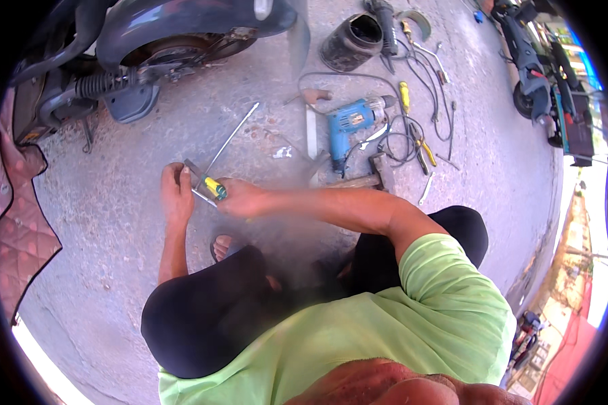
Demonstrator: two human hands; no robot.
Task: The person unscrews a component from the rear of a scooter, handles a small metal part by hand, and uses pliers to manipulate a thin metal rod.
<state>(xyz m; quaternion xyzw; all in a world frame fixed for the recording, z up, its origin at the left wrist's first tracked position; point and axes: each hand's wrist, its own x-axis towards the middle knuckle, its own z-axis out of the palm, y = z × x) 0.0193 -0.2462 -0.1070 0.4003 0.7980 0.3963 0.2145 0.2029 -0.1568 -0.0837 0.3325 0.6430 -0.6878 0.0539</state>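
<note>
My left hand (176,192) is closed, with the fingertips against a dark narrow bar (194,169); how it grips the bar is partly hidden. Just to its right, my right hand (242,198) has its fingers curled round one end of a short silver metal rod (204,197), which slants toward the left hand. A yellow-and-green handle (215,188), like a screwdriver's, shows between the two hands and meets the right fingers. From the dark bar a long thin metal rod (233,137) points away to the upper right; I cannot tell whether they are joined.
Right of my hands lie a blue electric drill (350,125), a hammer (383,172), a yellow-handled screwdriver (404,98), a small wrench (426,189) and cables. Beyond stands a black pot-like container (351,44). A motorcycle (128,94) is at upper left, a quilted cloth (23,229) far left.
</note>
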